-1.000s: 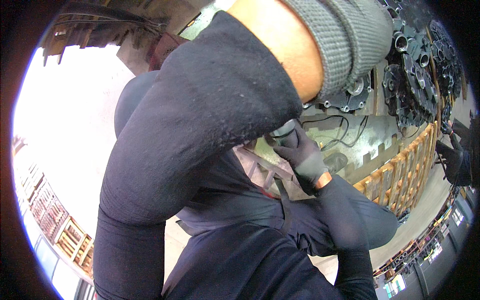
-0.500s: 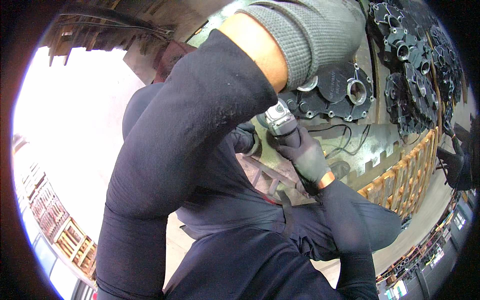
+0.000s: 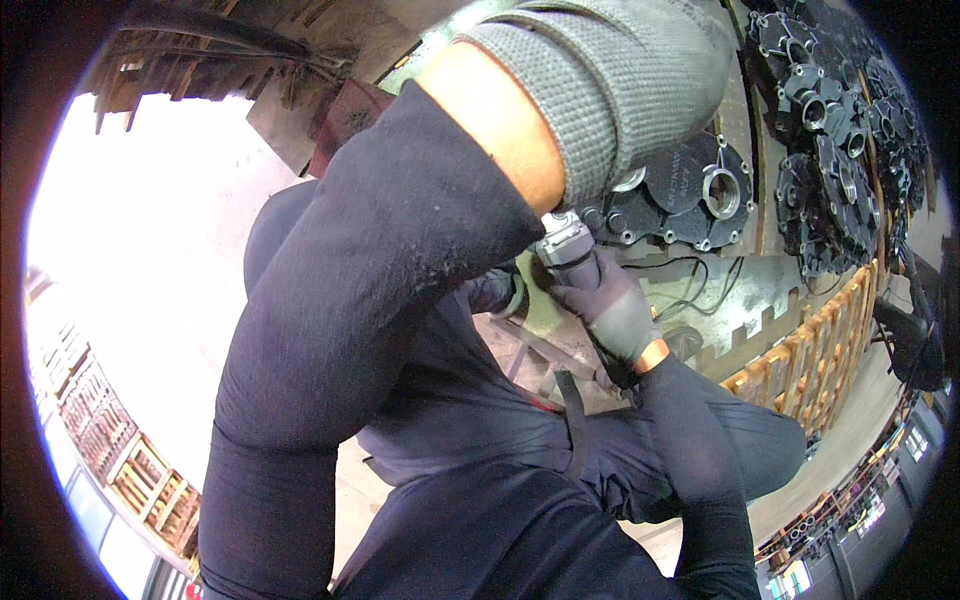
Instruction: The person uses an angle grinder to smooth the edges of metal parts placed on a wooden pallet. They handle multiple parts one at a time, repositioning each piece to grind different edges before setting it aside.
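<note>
Two gloved hands are at work over a metal bench [image 3: 720, 285]. The right hand [image 3: 612, 312], in a dark glove, is wrapped around the body of a hand-held power grinder [image 3: 567, 243], fingers curled tight about its grey head. The tool sits just below the near edge of a black round metal casting [image 3: 690, 195] that lies flat on the bench; whether the tool touches the casting cannot be told, because the left arm covers the contact point.

The left hand [image 3: 625, 75], in a grey knit glove, reaches up and across the view toward the top of the casting. Its fingers are out of sight behind the wrist and cuff, so its grip cannot be told; it appears to rest on or steady the casting.

A black cable [image 3: 700, 285] trails in loops across the bench to the right of the grinder. Many more black castings [image 3: 840, 140] of similar shape lie stacked farther right, beside a wooden pallet [image 3: 810, 365] standing on edge.

Judged from this position, the work on the single casting is under way and not finished: the tool is gripped and held at the part. No mark on the casting shows how much has been ground. The stack beside it suggests many pieces remain.
</note>
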Demonstrator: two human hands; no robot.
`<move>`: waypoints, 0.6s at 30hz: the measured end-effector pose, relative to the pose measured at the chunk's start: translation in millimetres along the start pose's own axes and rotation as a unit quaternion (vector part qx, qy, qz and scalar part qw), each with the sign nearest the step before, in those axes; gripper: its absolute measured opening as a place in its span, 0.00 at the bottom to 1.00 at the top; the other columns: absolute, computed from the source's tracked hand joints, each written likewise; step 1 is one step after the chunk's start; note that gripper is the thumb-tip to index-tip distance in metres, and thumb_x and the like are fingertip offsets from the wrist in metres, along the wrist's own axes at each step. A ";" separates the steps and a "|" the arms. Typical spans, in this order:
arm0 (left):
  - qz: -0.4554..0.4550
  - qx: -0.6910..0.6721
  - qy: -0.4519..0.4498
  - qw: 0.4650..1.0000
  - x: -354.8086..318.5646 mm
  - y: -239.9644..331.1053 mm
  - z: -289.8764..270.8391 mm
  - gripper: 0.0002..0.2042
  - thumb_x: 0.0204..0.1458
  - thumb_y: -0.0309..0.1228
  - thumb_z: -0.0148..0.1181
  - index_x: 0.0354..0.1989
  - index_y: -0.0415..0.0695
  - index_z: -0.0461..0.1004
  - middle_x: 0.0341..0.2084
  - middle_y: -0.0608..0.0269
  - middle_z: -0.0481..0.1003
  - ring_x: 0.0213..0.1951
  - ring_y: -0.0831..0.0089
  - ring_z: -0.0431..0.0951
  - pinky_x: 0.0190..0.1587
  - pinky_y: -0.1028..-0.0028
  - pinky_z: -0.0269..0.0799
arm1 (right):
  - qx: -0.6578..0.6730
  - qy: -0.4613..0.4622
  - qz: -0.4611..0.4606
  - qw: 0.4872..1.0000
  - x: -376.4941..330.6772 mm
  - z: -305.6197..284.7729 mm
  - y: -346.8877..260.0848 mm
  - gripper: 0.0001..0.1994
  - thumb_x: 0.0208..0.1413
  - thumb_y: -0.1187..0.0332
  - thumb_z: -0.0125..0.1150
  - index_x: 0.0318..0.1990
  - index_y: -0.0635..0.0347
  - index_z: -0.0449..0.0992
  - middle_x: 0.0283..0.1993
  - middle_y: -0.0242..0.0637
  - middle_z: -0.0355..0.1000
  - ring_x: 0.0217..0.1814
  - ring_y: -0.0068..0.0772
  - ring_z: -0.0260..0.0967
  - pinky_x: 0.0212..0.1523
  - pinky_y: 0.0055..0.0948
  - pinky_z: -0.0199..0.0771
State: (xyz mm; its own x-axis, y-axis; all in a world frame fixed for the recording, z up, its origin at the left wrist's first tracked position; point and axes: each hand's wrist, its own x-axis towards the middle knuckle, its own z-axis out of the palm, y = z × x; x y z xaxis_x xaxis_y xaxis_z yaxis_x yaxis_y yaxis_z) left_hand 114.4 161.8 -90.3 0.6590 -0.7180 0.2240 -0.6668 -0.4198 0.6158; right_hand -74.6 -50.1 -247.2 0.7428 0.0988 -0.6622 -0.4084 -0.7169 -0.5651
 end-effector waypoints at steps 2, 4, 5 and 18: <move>0.004 0.000 0.003 1.000 1.4 -1.7 1.3 0.12 0.65 0.28 0.58 0.51 0.35 0.80 0.49 0.44 0.82 0.54 0.53 0.82 0.58 0.59 0.77 | 0.015 -0.028 0.023 0.999 -2.5 -5.7 -8.9 0.32 0.52 0.56 0.80 0.62 0.62 0.75 0.52 0.54 0.83 0.54 0.54 0.82 0.55 0.46 0.80; 0.010 0.000 0.005 1.000 5.3 -1.0 0.9 0.12 0.65 0.28 0.58 0.52 0.35 0.80 0.49 0.45 0.82 0.54 0.53 0.82 0.58 0.59 0.77 | 0.025 -0.035 0.026 0.999 -1.9 -6.6 -8.0 0.34 0.52 0.58 0.79 0.64 0.62 0.75 0.55 0.53 0.83 0.56 0.52 0.82 0.56 0.43 0.79; 0.013 0.003 0.005 1.000 8.0 -0.8 1.4 0.12 0.65 0.28 0.58 0.52 0.35 0.80 0.49 0.45 0.82 0.54 0.53 0.82 0.58 0.59 0.77 | 0.028 -0.029 0.019 0.999 1.4 -3.4 0.5 0.34 0.52 0.58 0.79 0.64 0.62 0.75 0.55 0.53 0.83 0.56 0.51 0.82 0.56 0.43 0.79; 0.015 0.013 0.035 0.999 0.1 -4.9 -2.2 0.13 0.66 0.29 0.57 0.54 0.36 0.79 0.50 0.45 0.81 0.56 0.53 0.81 0.60 0.59 0.76 | 0.018 -0.025 0.033 0.999 6.5 -4.6 -7.0 0.36 0.51 0.54 0.80 0.65 0.60 0.75 0.56 0.55 0.83 0.57 0.54 0.82 0.57 0.45 0.80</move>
State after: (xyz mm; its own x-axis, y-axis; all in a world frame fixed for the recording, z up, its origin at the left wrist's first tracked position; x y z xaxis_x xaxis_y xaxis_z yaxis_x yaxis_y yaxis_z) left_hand 118.5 165.0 -91.6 0.6609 -0.6904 0.2944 -0.6944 -0.4135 0.5890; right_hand -64.5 -47.6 -245.3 0.6866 0.0864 -0.7219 -0.4758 -0.6974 -0.5360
